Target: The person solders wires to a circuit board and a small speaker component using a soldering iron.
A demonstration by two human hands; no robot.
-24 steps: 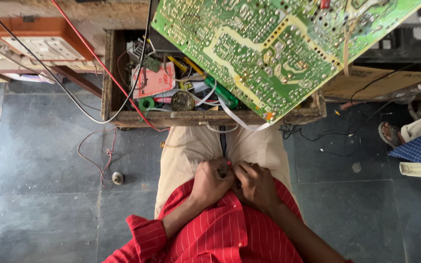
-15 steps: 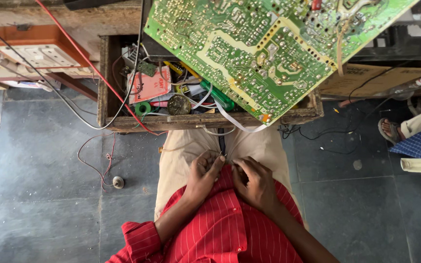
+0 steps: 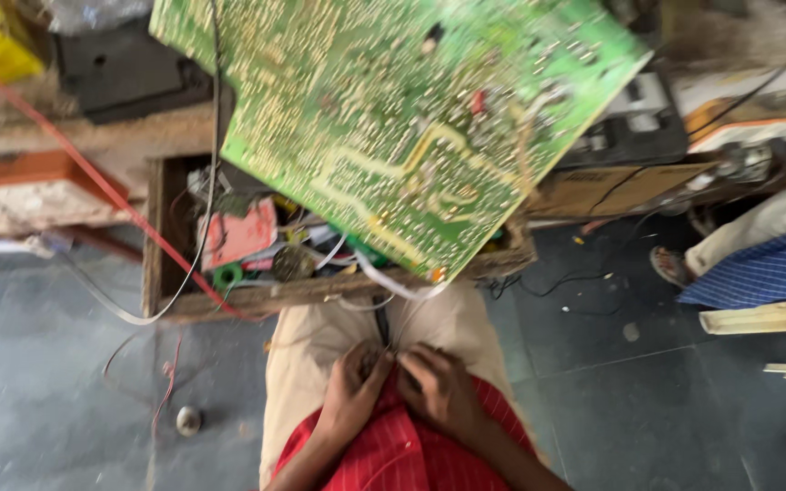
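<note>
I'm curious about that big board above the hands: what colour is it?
The circuit board is bright green with pale tracks, seen in the head view.

Both hands meet in the lap: the left hand (image 3: 349, 389) and right hand (image 3: 438, 386) pinch something small, too blurred to identify, against beige trousers (image 3: 320, 341). Just beyond them sits a cluttered wooden tray (image 3: 161, 236); above hangs a large green circuit board (image 3: 393, 118).

A flat brown carton (image 3: 625, 186) lies right of the green board; an orange-edged box (image 3: 20, 186) with a pale label sits far left.
</note>
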